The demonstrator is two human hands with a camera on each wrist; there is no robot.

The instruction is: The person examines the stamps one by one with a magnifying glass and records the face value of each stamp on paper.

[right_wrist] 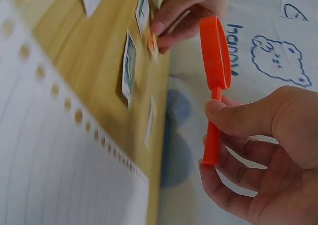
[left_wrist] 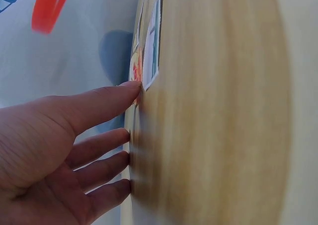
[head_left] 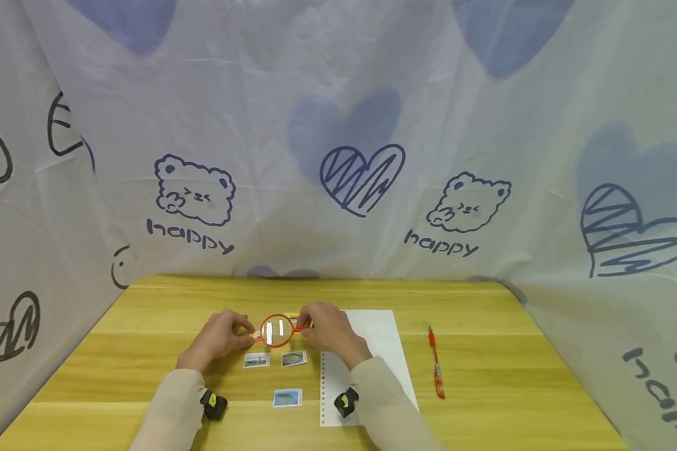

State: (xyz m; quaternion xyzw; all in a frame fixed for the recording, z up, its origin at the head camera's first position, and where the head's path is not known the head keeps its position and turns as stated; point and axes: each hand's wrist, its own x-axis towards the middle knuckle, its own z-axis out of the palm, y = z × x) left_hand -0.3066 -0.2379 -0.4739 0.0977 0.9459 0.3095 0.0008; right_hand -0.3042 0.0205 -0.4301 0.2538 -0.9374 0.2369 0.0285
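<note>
Plainly, right grip [head_left: 328,327] pinching magnifying glass [head_left: 277,331], left grip [head_left: 219,335] pinching orange card [right_wrist: 152,43], pen [head_left: 436,363] in head view only

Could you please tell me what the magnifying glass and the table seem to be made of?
The magnifying glass looks like smooth plastic, evenly orange-red; its lens could be clear glass or plastic, showing bright reflections. The table looks like smooth wood or laminate, given its streaky grain.
</note>
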